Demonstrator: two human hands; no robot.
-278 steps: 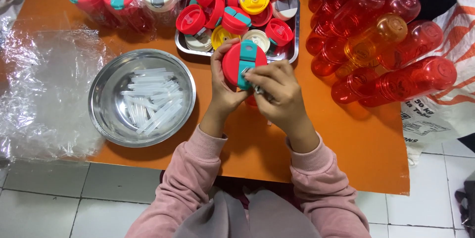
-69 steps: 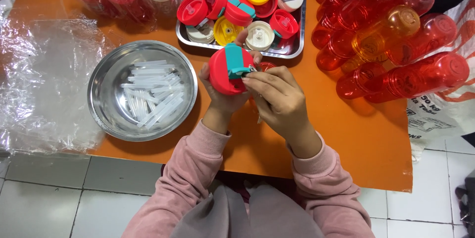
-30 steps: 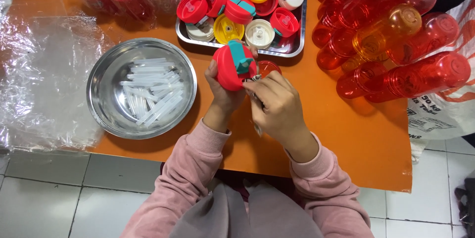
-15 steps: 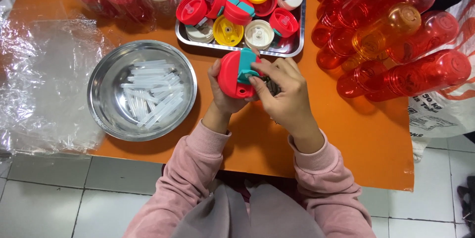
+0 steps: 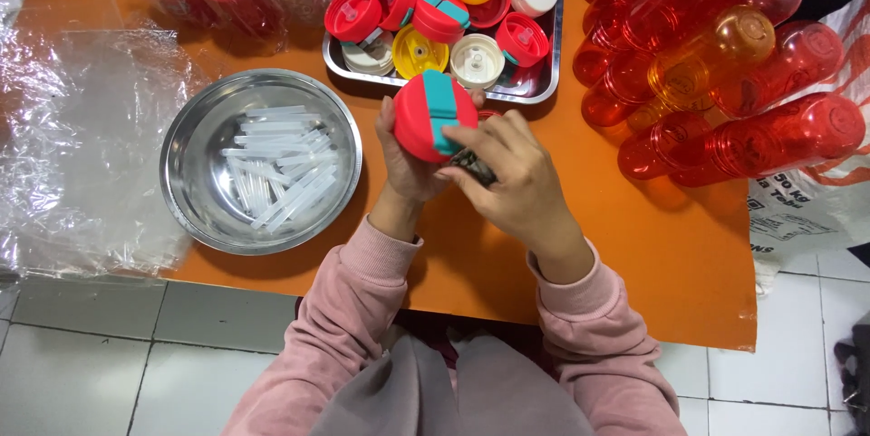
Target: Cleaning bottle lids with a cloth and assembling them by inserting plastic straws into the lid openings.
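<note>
Left hand (image 5: 410,169) holds red cap (image 5: 433,115); right hand (image 5: 512,178) seemingly pinching it.

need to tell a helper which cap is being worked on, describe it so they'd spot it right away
On the orange table, between the steel bowl and the pile of red bottles, look below the metal tray. The red cap with a teal strip is the only one held in hands.

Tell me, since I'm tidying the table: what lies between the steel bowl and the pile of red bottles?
In the head view, the left hand and right hand, holding a red lid, lie between the steel bowl and the red bottles.
</note>
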